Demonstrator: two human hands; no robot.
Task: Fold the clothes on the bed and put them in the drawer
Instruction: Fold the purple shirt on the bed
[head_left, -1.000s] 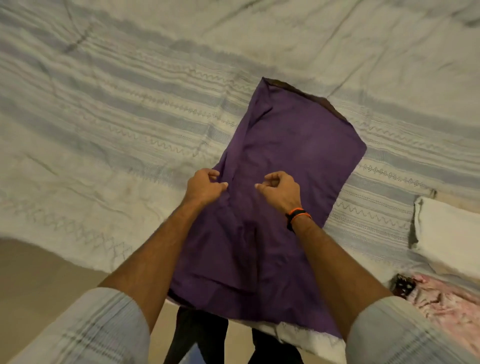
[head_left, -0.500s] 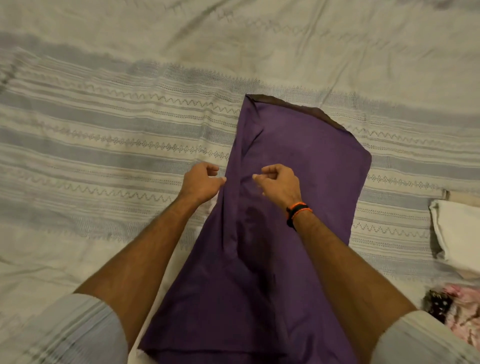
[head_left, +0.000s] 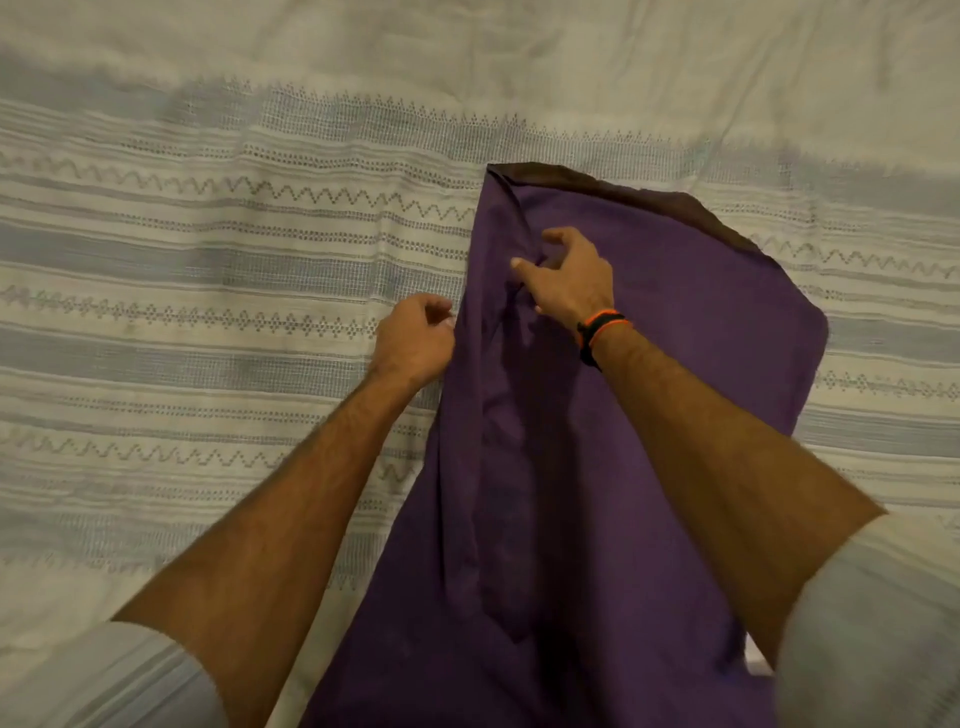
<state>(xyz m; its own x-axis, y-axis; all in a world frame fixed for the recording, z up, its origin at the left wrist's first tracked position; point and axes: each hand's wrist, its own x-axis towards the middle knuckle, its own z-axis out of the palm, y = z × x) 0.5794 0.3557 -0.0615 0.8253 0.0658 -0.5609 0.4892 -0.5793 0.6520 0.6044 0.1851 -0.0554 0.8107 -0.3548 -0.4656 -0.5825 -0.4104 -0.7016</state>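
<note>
Bed surface: pale bedspread (head_left: 218, 291) with grey-blue woven bands. Purple garment (head_left: 649, 364) lies lengthwise on it, right of centre, near end running out of view. Left hand (head_left: 415, 340), fingers curled, pinches the garment's left edge. Right hand (head_left: 569, 280) pinches a raised fold farther up; orange-black wristband (head_left: 600, 332).

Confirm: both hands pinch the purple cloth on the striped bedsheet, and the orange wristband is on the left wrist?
Not quite. The head view shows the orange wristband on the right wrist, not the left. The rest holds: left hand and right hand both pinch the purple cloth on the striped bedsheet.
</note>
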